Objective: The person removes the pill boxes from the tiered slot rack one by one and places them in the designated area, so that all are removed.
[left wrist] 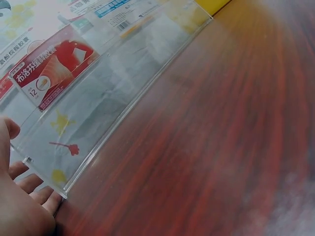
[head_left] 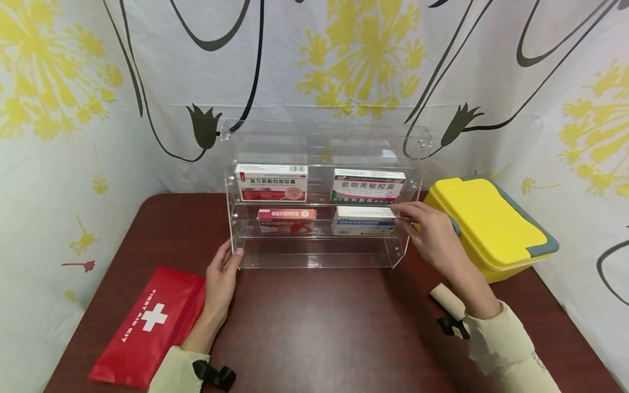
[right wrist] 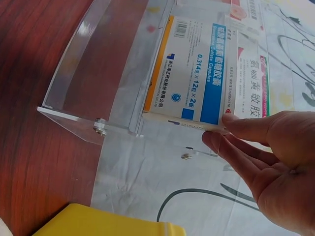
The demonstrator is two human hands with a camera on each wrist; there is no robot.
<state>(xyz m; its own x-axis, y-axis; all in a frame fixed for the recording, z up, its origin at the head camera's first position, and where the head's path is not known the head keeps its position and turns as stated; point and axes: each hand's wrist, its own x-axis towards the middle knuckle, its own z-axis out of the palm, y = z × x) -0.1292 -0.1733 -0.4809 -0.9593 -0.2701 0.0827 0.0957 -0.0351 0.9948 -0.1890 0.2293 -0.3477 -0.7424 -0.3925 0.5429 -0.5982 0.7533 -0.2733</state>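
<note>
A clear acrylic tiered rack stands at the back of the table. My left hand grips its lower left side, thumb in front and fingers behind the edge. At the right end of the lower row with boxes, my right hand pinches the corner of a white and blue medicine box between thumb and fingers. A red medicine box sits to its left on that tier. One tier up are a white and red medicine box and a white, pink and green medicine box.
Right of the rack stands a yellow lidded box with grey-blue trim. A red first aid pouch lies on the dark wood table beside my left forearm. Patterned cloth hangs close behind the rack.
</note>
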